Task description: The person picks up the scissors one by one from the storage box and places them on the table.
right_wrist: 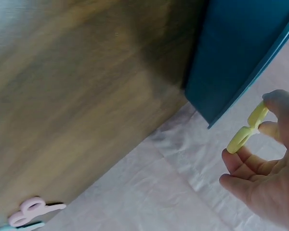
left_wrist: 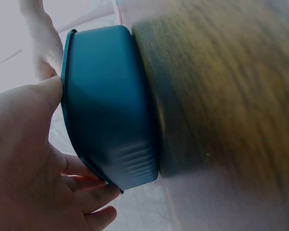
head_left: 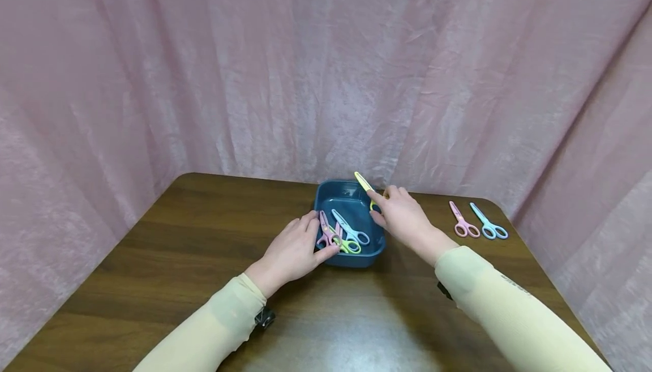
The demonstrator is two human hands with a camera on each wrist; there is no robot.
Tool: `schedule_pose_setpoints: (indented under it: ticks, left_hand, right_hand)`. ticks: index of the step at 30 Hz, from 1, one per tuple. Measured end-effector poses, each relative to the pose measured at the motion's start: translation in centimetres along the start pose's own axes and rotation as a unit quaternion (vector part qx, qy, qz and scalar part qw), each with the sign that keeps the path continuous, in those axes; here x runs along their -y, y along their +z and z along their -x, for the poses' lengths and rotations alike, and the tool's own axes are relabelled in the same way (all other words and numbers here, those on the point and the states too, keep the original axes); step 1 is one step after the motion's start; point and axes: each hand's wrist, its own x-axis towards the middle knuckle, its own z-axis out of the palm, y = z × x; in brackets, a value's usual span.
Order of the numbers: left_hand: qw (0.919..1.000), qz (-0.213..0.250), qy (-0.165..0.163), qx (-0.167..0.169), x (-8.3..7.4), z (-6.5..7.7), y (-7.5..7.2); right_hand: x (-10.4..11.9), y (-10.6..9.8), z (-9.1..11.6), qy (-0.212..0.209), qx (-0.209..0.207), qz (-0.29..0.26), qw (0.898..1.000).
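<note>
My right hand [head_left: 407, 216] pinches a pair of yellow scissors [head_left: 362, 181] by the handle loops, above the right side of a dark blue box [head_left: 374, 257]. Their tips point up and away; in the right wrist view the yellow handle [right_wrist: 240, 138] shows between thumb and fingers. My left hand [head_left: 294, 247] rests at the box's near left corner, fingers along the left rim and thumb at the front rim. Inside the box lie light blue scissors [head_left: 344, 223], purple scissors [head_left: 324, 223] and green scissors [head_left: 351, 247], overlapping, with another pink piece partly hidden beneath.
On the brown wooden table [head_left: 204, 230], pink scissors [head_left: 460, 222] and blue scissors [head_left: 485, 222] lie side by side to the right of the box, tips away from me. A pink curtain [head_left: 305, 77] hangs behind the table's far edge, close to the box.
</note>
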Motion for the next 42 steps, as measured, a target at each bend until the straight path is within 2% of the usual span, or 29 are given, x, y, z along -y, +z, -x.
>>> schedule_pose_setpoints:
  ticks: [5, 11, 17, 23, 33, 42]
  left_hand:
    - [1.0, 0.005, -0.004, 0.003, 0.1, 0.0, 0.1]
    - [1.0, 0.002, -0.001, 0.003, 0.1, 0.0, 0.3]
    - [1.0, 0.006, -0.004, 0.003, 0.2, -0.3, 0.1]
    - [1.0, 0.007, 0.0, 0.0, 0.2, -0.2, -0.1]
    - [0.9999, 0.007, 0.004, -0.009, 0.7, 0.2, -0.2]
    - [0.9999, 0.01, -0.008, -0.003, 1.2, 0.9, -0.4]
  right_hand:
    - [-0.9, -0.5, 1.8, 0.022, -0.02, -0.009, 1.0]
    - [-2.9, -1.0, 3.7, 0.052, -0.014, -0.012, 0.999]
    - [-4.6, -1.0, 5.5, 0.088, 0.011, 0.015, 0.996]
    - [-5.9, 0.2, 7.0, 0.102, 0.053, 0.044, 0.992]
    - [-7.2, 2.3, 7.4, 0.149, 0.121, 0.053, 0.98]
    - [-6.4, 2.9, 6.5, 0.149, 0.109, 0.046, 0.982]
